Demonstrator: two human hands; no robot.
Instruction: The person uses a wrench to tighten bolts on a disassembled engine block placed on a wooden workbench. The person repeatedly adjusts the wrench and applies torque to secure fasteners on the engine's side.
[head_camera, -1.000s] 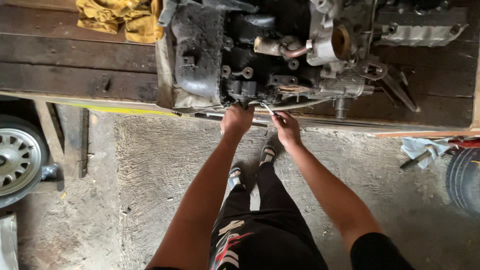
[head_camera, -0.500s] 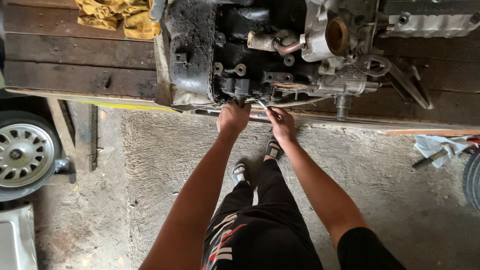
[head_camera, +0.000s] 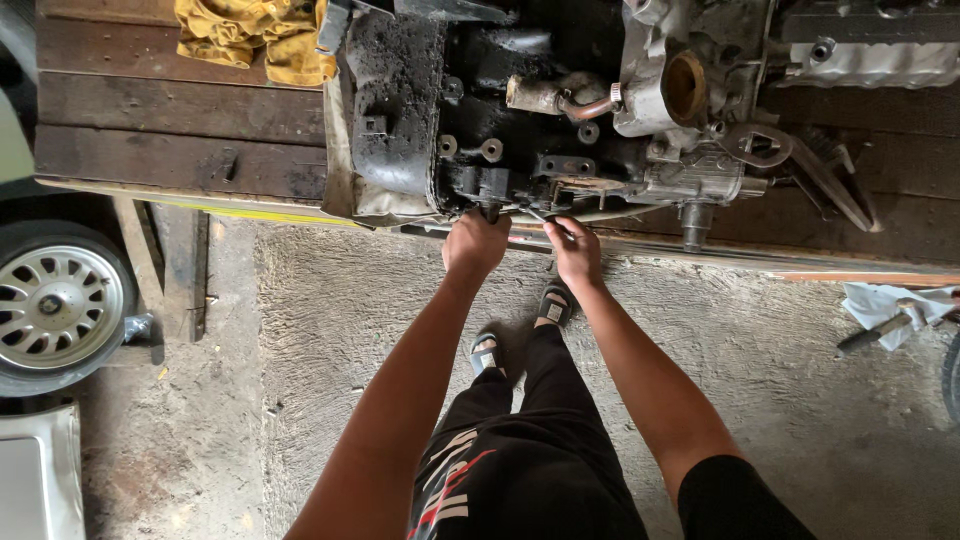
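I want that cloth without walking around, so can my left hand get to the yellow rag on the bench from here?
Probably not without a step or lean. The left hand is at the lower edge of the engine block; the yellow rag lies far off on the wooden bench, beyond the block's corner, though nothing covers it.

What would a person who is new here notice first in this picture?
First, the big, dirty engine on the wooden bench at the top, with both hands at its lower edge: the left hand closed on a dark part, the right hand on a thin metal tool. Next, the yellow cloth at the bench's top left and the wheel on the floor at left.
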